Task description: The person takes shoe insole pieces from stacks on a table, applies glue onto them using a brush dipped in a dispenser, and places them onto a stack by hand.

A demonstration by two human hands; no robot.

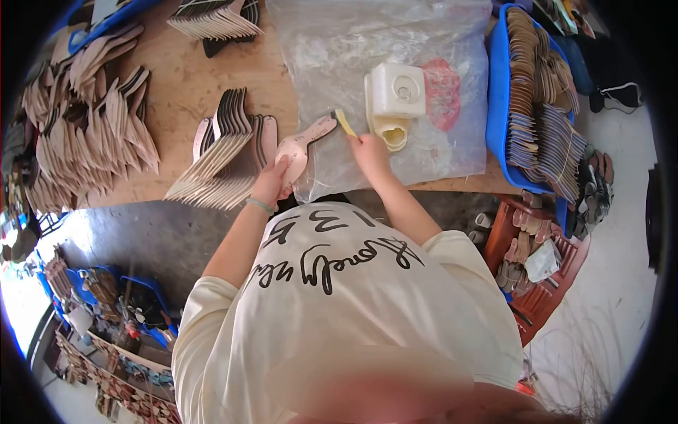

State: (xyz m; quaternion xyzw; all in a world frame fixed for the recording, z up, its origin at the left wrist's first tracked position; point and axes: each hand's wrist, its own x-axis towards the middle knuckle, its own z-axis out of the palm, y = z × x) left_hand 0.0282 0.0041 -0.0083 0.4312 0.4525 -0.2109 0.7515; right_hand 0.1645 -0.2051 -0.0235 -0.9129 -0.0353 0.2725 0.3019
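My left hand [270, 182] grips the wide end of a pale pink shoe insole [300, 150] over the edge of the plastic sheet. Small dark print shows on the insole, and its narrow end points up and right. In my right hand [370, 157] is a small brush with a yellow handle [346, 124]; its dark tip is at or very near the insole's narrow end, and I cannot tell if they touch. Just right of that hand stands a white plastic container [397, 90] with a yellowed spout-like opening [392, 134]. Left of my left hand lies a fanned stack of insoles [222, 159].
A cloudy plastic sheet [332, 42] covers part of the wooden table [212, 71]. More insole stacks [92, 127] lie at the left, another bundle [217, 20] at the back. At the right a blue crate [498, 99] holds packed insoles; below it stands a red-brown wooden stool [558, 300] with parts on it.
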